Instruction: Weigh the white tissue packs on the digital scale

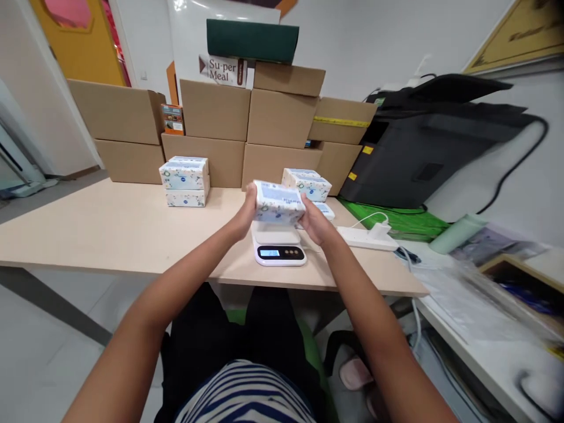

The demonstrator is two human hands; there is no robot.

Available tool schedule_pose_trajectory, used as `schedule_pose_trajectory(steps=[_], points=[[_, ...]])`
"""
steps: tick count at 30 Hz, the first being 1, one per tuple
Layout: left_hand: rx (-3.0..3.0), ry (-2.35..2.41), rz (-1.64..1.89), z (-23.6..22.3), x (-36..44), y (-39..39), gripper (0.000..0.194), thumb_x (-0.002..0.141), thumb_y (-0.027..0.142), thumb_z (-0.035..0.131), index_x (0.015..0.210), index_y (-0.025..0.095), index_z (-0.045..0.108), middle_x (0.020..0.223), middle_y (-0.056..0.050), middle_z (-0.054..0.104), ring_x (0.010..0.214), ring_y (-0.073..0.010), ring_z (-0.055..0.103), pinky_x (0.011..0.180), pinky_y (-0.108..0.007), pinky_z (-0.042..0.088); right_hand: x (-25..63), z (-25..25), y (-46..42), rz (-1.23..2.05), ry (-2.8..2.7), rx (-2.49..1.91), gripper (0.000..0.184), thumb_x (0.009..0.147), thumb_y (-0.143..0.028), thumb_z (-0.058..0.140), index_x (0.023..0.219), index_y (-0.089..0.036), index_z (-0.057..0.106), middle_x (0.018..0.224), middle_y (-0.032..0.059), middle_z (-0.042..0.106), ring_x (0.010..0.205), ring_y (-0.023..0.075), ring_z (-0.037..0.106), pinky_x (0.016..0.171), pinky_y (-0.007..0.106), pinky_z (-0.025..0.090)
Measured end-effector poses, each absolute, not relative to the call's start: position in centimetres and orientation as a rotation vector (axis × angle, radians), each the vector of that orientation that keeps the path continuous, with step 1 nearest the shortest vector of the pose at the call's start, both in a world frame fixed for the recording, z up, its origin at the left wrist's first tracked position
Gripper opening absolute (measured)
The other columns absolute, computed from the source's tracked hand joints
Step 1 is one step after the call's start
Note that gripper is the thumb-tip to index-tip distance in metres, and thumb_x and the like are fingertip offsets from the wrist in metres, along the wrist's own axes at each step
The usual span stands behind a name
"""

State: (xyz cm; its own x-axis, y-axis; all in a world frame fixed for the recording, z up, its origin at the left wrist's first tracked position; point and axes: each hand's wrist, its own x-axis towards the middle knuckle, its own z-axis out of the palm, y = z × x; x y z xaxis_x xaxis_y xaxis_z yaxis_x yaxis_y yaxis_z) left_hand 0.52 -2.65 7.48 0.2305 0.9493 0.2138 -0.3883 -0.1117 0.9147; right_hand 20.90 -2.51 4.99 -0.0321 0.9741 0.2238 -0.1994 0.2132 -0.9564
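Between my two hands is a white tissue pack (278,202) with a floral print, gripped by its two ends. My left hand (247,212) closes on the left end and my right hand (314,220) on the right end. Directly below the pack sits a white digital kitchen scale (259,238), its display lit; the pack covers much of the platform, and I cannot tell whether they touch. A stack of similar tissue packs (184,176) stands to the left. More tissue packs (311,183) are stacked behind my right hand, partly hidden by it.
Cardboard boxes (215,111) form a wall along the table's back edge. A white power strip (363,238) with a plugged-in charger lies to the right. Behind it, a black printer (409,153) stands on a green surface (396,223). A side desk (493,352) adjoins at right.
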Motion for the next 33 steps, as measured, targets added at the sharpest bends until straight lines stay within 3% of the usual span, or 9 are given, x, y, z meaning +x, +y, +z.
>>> schedule_pose_trajectory(steps=[3,6,10,14,19,26,33], points=[[1.074,0.568,1.083,3.6,2.2,-1.5,0.082,0.115,0.061,0.006,0.161,0.020,0.060,0.166,-0.010,0.061,0.163,-0.0339,0.046,0.138,-0.055,0.033,23.1,2.3,-1.8,1.280,-1.169,-0.989,0.061,0.104,-0.074,0.053,0.131,-0.025,0.075,0.129,0.0105,0.084,0.137,0.0327,0.072,0.118,0.053,0.058],[1.002,0.573,1.118,1.0,1.6,-0.7,0.087,0.110,0.075,0.009,0.168,0.025,0.052,0.166,-0.011,0.060,0.160,-0.0347,0.051,0.138,-0.058,0.034,23.7,0.4,-0.1,1.271,-1.106,-1.027,0.075,0.100,-0.084,0.044,0.135,-0.024,0.074,0.131,0.0132,0.083,0.138,0.0326,0.072,0.121,0.054,0.055],[0.995,0.685,1.184,0.1,0.5,-0.1,0.088,0.108,0.078,0.014,0.173,0.025,0.042,0.172,-0.011,0.054,0.166,-0.0327,0.042,0.140,-0.056,0.028,23.8,-1.3,1.3,0.926,-0.989,-1.124,0.087,0.095,-0.093,0.040,0.133,-0.022,0.075,0.128,0.0155,0.082,0.132,0.0341,0.073,0.124,0.054,0.051],[1.006,0.828,1.223,0.1,0.4,0.3,0.093,0.106,0.081,0.011,0.176,0.024,0.036,0.181,-0.008,0.038,0.172,-0.0308,0.027,0.142,-0.053,0.019,24.0,-2.6,0.4,0.499,-1.095,-1.178,0.087,0.093,-0.094,0.042,0.123,-0.022,0.080,0.118,0.0144,0.083,0.120,0.0349,0.075,0.119,0.054,0.051],[1.056,1.006,1.257,0.5,0.0,0.5,0.093,0.109,0.076,0.003,0.179,0.019,0.027,0.188,-0.004,0.014,0.175,-0.0243,0.011,0.142,-0.038,0.009,24.3,-2.9,0.0,0.427,-1.069,-1.185,0.090,0.094,-0.095,0.037,0.114,-0.019,0.081,0.104,0.0149,0.084,0.097,0.0328,0.077,0.103,0.051,0.056],[1.076,1.000,1.249,0.9,-0.2,0.5,0.094,0.108,0.072,-0.004,0.180,0.017,0.022,0.189,-0.007,0.012,0.175,-0.0174,0.013,0.141,-0.031,0.012,24.4,-3.1,0.4,0.405,-1.057,-1.203,0.088,0.094,-0.094,0.036,0.111,-0.020,0.081,0.102,0.0141,0.084,0.094,0.0323,0.076,0.100,0.050,0.057],[1.075,1.001,1.256,1.1,-0.2,0.2,0.094,0.107,0.073,-0.004,0.179,0.020,0.025,0.188,-0.006,0.014,0.175,-0.0185,0.013,0.141,-0.033,0.012,24.3,-2.9,0.1,0.444,-1.041,-1.236,0.089,0.095,-0.094,0.034,0.111,-0.019,0.081,0.101,0.0137,0.083,0.093,0.0313,0.077,0.103,0.052,0.058]])
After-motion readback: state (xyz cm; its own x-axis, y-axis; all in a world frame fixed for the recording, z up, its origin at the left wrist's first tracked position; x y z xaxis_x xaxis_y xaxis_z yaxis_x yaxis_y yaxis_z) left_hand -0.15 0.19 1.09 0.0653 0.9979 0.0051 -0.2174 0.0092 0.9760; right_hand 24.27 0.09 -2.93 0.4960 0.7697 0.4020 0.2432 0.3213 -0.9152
